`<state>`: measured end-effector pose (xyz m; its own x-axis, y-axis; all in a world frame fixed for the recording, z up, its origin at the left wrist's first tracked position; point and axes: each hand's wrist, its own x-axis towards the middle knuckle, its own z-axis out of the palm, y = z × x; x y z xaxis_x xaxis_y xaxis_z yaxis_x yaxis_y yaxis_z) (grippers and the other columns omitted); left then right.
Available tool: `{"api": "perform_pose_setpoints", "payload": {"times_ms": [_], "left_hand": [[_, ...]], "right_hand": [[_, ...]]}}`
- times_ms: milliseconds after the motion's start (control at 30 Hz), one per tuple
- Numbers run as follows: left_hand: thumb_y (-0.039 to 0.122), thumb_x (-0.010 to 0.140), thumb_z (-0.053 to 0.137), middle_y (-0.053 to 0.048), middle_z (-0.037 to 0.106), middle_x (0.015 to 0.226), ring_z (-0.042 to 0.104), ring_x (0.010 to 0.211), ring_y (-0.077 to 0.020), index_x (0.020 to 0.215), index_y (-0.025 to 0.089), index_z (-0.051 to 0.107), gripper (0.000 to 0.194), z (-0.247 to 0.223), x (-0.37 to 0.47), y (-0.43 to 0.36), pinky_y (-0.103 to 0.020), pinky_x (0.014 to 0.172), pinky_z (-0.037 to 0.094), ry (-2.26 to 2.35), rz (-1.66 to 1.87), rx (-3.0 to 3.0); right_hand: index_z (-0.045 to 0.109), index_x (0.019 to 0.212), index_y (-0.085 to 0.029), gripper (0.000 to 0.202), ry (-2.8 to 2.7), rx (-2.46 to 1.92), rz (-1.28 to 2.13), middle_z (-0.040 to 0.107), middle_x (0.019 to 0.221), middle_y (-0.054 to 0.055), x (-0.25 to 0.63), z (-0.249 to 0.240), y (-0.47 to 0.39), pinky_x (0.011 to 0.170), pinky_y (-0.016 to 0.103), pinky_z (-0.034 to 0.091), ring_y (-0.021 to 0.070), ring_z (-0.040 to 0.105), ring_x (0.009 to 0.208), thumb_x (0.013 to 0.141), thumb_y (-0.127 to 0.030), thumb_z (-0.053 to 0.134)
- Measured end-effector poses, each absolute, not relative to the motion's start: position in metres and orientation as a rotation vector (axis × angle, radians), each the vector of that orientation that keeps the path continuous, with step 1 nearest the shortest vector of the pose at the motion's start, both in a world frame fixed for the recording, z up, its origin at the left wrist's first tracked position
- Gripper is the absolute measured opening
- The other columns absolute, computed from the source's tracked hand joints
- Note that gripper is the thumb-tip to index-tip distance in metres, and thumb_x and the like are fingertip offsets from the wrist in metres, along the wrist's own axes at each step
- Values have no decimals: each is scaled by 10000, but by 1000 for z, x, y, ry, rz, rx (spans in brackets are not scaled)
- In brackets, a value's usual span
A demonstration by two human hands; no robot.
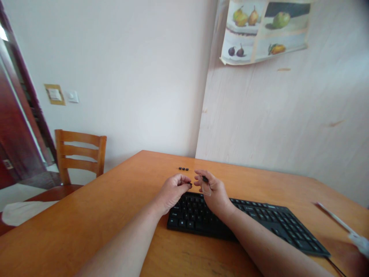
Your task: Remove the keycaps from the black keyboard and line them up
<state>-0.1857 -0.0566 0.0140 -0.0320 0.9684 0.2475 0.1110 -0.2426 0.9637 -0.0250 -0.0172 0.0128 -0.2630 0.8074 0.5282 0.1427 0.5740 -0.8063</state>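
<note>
My left hand (pixel 173 192) is closed in a pinch on a small black keycap (pixel 189 185), just above the upper left part of a black keyboard (pixel 276 219). Close beside it on the right, my right hand (pixel 215 191) holds a keycap puller (pixel 206 190), a clear loop with a dark part near the fingers. The thumb and forefinger of that hand are apart, pointing toward the left hand. Beyond both hands, three small black keycaps (pixel 183 169) stand in a short row on the table. My right forearm hides the keyboard's middle.
The wooden table (pixel 115 215) reaches back to a pale wall. At the right lies a thin white stick-like item (pixel 336 217) with a whitish bundle at its near end. The keyboard's cable (pixel 336 266) runs off the lower right. A wooden chair (pixel 80 154) stands at the left.
</note>
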Motion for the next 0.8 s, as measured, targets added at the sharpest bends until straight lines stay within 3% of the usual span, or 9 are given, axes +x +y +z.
{"api": "perform_pose_setpoints", "payload": {"times_ms": [167, 467, 800], "left_hand": [[248, 762, 643, -54, 694, 895, 640, 858, -173, 899, 147, 624, 171, 17, -185, -58, -295, 800, 460, 1156, 1363, 1396], [284, 765, 632, -28, 692, 854, 617, 783, -143, 879, 155, 652, 173, 17, -185, -58, -260, 750, 457, 1173, 1375, 1393], [297, 788, 595, -40, 692, 868, 633, 791, -157, 903, 152, 645, 192, 18, -185, -57, -284, 759, 487, 1187, 1388, 1349]], "right_hand": [[646, 883, -202, 127, -1941, -871, 472, 661, 777, 25, -23, 12, -15, 687, 272, 457, 158, 608, 713, 837, -282, 559], [641, 995, -254, 194, -2145, -962, 299, 656, 920, 47, -18, 16, -22, 721, 293, 459, 189, 618, 789, 806, -292, 615], [670, 962, -259, 156, -2197, -1029, 230, 665, 909, 45, -18, 21, -27, 693, 269, 444, 181, 631, 777, 843, -320, 590]]}}
